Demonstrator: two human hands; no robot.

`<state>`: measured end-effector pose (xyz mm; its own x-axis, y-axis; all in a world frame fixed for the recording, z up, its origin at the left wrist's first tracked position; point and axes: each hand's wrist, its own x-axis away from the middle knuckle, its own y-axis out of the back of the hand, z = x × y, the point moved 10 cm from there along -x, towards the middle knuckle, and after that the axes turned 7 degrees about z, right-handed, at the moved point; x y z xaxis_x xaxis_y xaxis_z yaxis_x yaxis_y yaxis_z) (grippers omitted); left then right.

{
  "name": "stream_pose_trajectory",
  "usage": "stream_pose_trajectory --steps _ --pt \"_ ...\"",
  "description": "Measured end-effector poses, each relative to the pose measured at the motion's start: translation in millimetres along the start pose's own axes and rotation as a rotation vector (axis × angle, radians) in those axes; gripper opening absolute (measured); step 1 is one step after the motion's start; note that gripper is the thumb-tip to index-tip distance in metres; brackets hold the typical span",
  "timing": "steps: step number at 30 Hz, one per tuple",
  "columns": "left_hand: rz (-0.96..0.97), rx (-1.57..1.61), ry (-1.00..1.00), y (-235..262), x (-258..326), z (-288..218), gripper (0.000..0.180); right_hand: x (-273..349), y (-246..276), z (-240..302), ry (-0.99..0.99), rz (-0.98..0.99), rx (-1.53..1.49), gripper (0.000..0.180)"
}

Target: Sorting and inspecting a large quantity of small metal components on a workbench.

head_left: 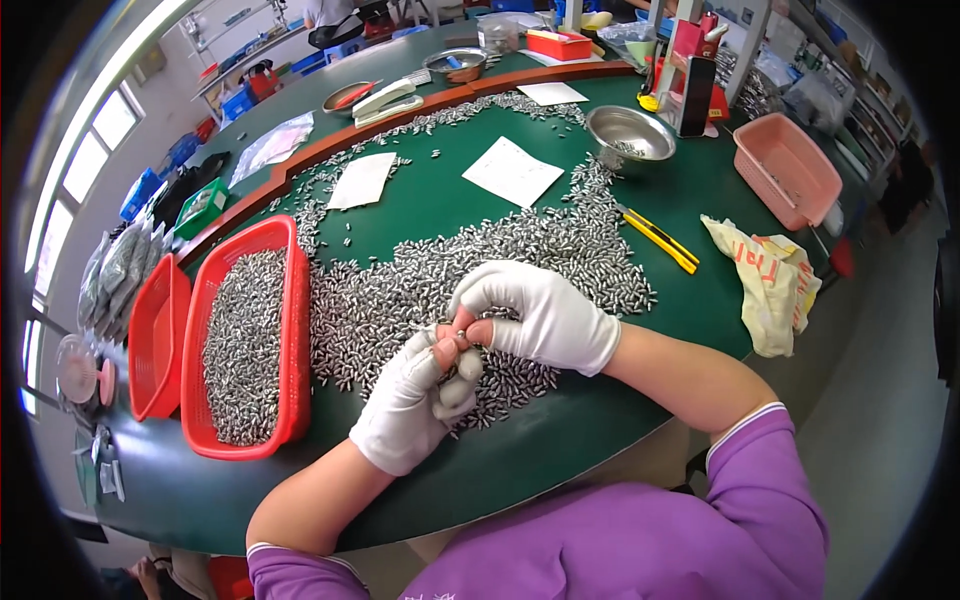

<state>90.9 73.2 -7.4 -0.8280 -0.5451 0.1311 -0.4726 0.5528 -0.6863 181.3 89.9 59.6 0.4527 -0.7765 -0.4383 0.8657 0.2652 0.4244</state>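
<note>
Hands meet over the green worktop (420,215), both in white gloves with bare fingertips. Left hand (415,400) is curled, thumb and finger pinching one small metal pin (461,333); right hand (535,315) curls in and nips the same pin. Loose pins (480,260) are heaped just behind them. Red basket (296,330) full of pins sits left, white paper slips (512,170) further back, yellow utility knife (660,240) to the right.
</note>
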Motion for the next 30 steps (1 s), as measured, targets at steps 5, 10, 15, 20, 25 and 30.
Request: stream_pose_trajectory --steps 5,10,15,20,25,30 --pt "-0.001 -0.042 0.021 -6.9 -1.6 2.0 0.028 1.1 -0.9 11.0 0.081 -0.001 0.077 0.014" --pt "0.023 -0.029 0.008 -5.6 -1.7 2.3 0.025 3.0 10.4 18.7 0.097 -0.112 0.174 0.012" --pt "-0.037 -0.054 -0.034 1.2 -1.8 -0.6 0.025 4.2 14.5 26.2 0.138 -0.132 0.246 0.013" --pt "-0.013 -0.074 -0.022 -0.8 -2.5 0.0 0.026 4.2 8.8 36.2 0.244 -0.099 0.308 0.016" --pt "-0.036 -0.089 -0.033 1.7 -0.6 0.5 0.026 3.5 7.4 39.6 0.294 -0.101 0.337 0.016" --pt "-0.012 -0.088 -0.030 1.2 -1.2 -1.2 0.024 2.5 7.8 39.6 0.298 -0.112 0.360 0.018"
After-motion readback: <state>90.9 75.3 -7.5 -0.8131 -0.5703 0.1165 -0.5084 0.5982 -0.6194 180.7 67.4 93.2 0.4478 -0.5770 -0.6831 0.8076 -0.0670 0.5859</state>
